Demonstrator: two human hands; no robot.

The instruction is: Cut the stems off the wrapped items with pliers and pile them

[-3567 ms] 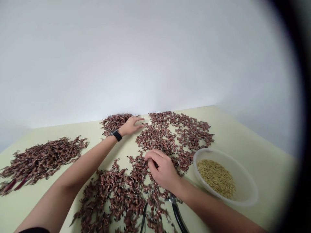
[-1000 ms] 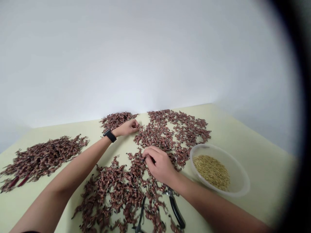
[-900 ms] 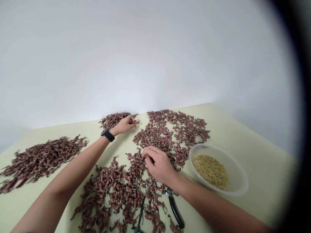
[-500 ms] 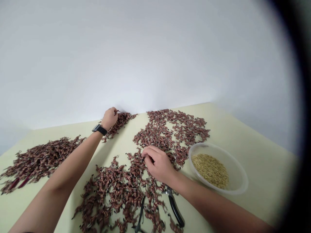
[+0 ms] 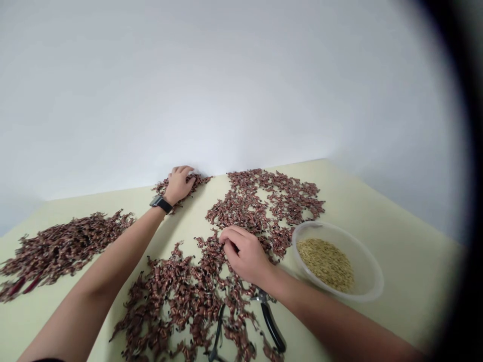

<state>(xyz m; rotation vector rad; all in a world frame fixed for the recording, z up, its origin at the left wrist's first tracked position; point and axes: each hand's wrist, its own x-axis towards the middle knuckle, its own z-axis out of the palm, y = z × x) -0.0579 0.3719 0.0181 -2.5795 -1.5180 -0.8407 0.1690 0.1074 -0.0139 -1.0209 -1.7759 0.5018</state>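
My left hand [image 5: 181, 184], with a dark watch [image 5: 161, 203] on its wrist, lies over a small far pile of brown figures [image 5: 199, 182] by the wall. Its fingers are apart, thumb to the right; the hand covers part of that pile. My right hand [image 5: 245, 251] rests at the middle of the table among a wide spread of small brown figures [image 5: 184, 291], shiny and dark-tipped. Thumb and fingers there are curled together, and what they hold, if anything, is hidden. Just below the right wrist lie pliers [image 5: 272, 322] with black handles, partly among the figures.
A translucent round bowl [image 5: 372, 281] of small golden-yellow pieces [image 5: 326, 264] stands right of my right forearm. Another heap of brown figures [image 5: 71, 241] lies at the left, with dark red handles [image 5: 33, 282] at its near edge. A white wall [image 5: 226, 90] rises behind the pale table [image 5: 377, 211].
My left hand has shifted slightly right across the far pile, and its fingers have gone from pinched to spread. My right hand has stayed in place, still curled.
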